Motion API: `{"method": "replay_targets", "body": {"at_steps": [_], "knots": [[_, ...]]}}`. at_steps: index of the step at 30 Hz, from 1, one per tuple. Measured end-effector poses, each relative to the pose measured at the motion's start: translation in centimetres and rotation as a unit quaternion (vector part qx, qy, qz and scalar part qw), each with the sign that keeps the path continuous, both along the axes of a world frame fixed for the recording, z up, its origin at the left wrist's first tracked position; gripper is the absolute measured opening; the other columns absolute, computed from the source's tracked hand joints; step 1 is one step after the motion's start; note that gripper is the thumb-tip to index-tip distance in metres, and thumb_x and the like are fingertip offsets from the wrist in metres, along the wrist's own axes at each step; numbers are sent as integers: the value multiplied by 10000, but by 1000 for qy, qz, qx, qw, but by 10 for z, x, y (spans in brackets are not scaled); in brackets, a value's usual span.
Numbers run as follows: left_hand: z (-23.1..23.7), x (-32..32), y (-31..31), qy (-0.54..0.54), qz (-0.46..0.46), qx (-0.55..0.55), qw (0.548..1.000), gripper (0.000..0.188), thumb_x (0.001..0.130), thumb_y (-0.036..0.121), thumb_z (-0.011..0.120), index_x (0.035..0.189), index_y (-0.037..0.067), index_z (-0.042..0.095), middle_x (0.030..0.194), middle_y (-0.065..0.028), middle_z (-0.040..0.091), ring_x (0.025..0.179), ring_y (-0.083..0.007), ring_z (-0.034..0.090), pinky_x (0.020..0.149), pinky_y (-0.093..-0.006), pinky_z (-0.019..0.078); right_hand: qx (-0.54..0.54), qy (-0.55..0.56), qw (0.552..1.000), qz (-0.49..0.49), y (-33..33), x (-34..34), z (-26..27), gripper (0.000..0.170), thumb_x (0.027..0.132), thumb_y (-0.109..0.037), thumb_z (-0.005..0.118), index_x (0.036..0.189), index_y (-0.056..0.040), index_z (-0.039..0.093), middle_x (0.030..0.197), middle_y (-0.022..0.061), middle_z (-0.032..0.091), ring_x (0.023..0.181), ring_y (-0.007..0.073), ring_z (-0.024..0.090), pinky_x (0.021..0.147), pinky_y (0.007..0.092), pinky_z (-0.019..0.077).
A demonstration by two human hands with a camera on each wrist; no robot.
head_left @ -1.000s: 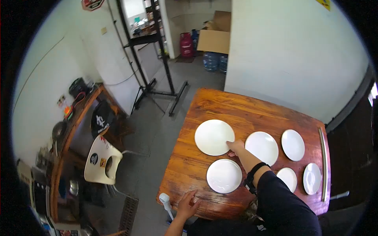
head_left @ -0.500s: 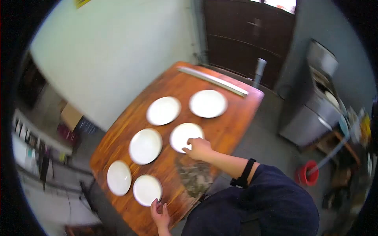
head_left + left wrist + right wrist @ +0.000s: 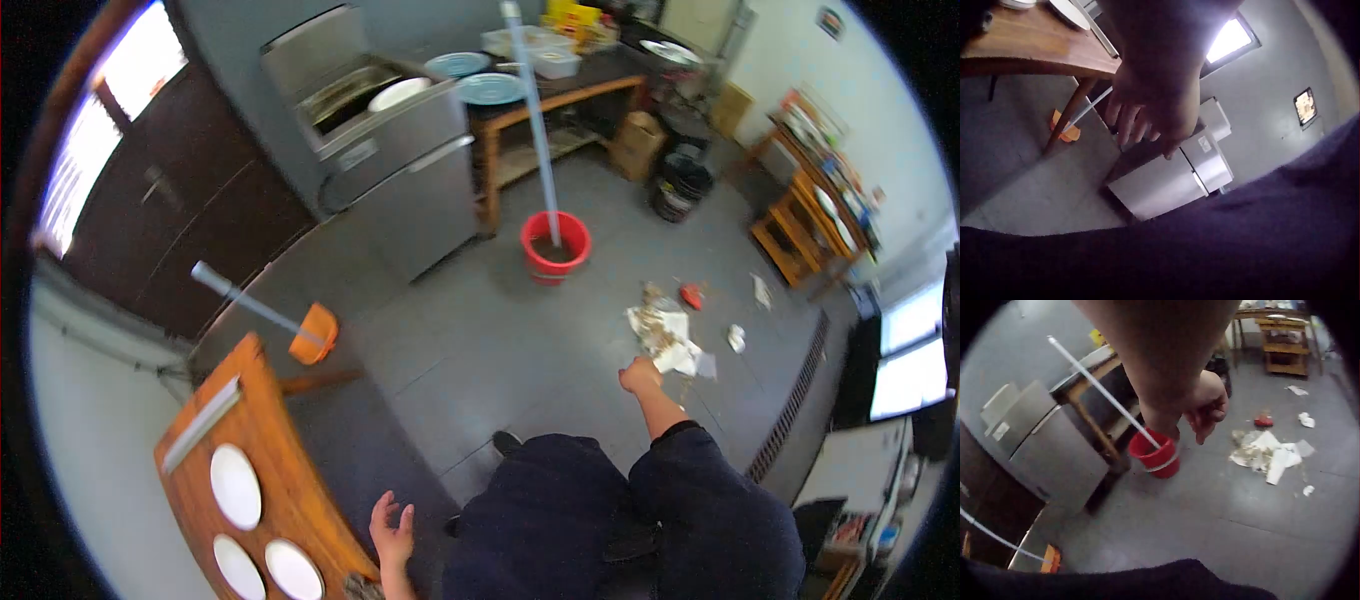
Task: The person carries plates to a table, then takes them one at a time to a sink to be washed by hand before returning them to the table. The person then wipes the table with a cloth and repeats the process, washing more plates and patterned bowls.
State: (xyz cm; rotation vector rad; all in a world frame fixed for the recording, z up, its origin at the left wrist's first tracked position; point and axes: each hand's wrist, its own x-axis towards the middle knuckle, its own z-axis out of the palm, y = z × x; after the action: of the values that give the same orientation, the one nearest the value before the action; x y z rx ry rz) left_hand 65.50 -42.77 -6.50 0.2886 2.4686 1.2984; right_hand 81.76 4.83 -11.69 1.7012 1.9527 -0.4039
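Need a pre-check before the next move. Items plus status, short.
1. Left grip free: ok, fingers spread, nothing seen in it.
2. Right grip free: ok, fingers loosely curled, nothing seen in it.
3. White plates all on the wooden table: cannot tell; three show there in the head view, but the frame cuts the table off.
4. Floor clear on the right side: not ok, paper litter lies spread out near the right grip.
5. Red bucket upright: ok, standing on the floor with a pole leaning in it.
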Motion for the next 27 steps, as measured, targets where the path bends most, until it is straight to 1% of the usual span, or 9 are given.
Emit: {"method": "replay_targets", "body": {"at_steps": [5,10,12,14,16,22,24,26,27], "knots": [[-77,-49,22,-132,-29,-20,991,470,712,99,659,1105,-61,458,1062,-176,526,917,-226,540,774,-308,439,-83,-71,994,-20,12,171,-113,213,719,-195,467,752,-70,637,743,96,629,733,213,613,688,338,467],[-140,-85,-12,-264,-101,-289,915,493,721,157,652,1124,-43,450,1091,-172,521,969,-224,530,793,-296,437,-219,-85,952,-197,-22,219,-112,248,747,-272,474,792,-98,645,785,97,620,783,211,597,691,345,460],[-163,-99,-29,-291,-161,-404,852,461,741,196,627,1120,-11,466,1068,-150,537,939,-206,538,768,-290,444,-236,-56,934,-261,-22,215,-122,228,746,-253,469,713,-97,632,620,55,607,641,172,601,623,310,464],[-217,-113,-75,-317,-190,-388,844,414,760,223,595,1104,19,488,1016,-124,563,861,-192,559,719,-292,456,-244,-110,961,68,-12,212,-137,225,763,-271,480,725,-101,622,601,49,600,600,177,595,596,324,464],[-255,-132,-96,-340,-185,-348,854,372,779,250,564,1088,50,511,965,-98,589,784,-178,579,669,-294,469,-176,-72,975,118,2,196,-150,202,775,-258,478,784,-96,600,613,44,603,553,187,584,552,339,461],[-196,-233,73,-313,42,-339,886,261,782,258,547,940,59,606,893,-85,619,712,-191,599,609,-325,472,-185,28,966,-177,91,89,-156,236,780,-278,511,860,-63,570,588,96,577,452,183,545,442,321,431],[-232,-286,94,27,-444,-429,786,318,743,253,602,963,24,593,917,-137,613,817,-220,593,680,-335,465,-151,76,927,-335,121,36,-123,259,782,-288,516,866,-49,574,571,95,565,434,185,535,421,321,423],[-153,-331,205,-164,-71,-289,940,407,716,269,632,1035,27,559,1000,-149,587,914,-234,566,769,-341,446,-145,64,973,-168,183,-19,-125,295,784,-321,502,905,-67,591,736,92,606,615,199,582,567,336,457],[-154,-349,226,-132,-68,-260,954,437,714,268,635,1065,27,536,1027,-155,572,921,-236,562,783,-345,443,-140,59,984,-88,203,-42,-123,315,785,-338,496,925,-77,600,818,90,626,706,206,605,640,344,474]]}}
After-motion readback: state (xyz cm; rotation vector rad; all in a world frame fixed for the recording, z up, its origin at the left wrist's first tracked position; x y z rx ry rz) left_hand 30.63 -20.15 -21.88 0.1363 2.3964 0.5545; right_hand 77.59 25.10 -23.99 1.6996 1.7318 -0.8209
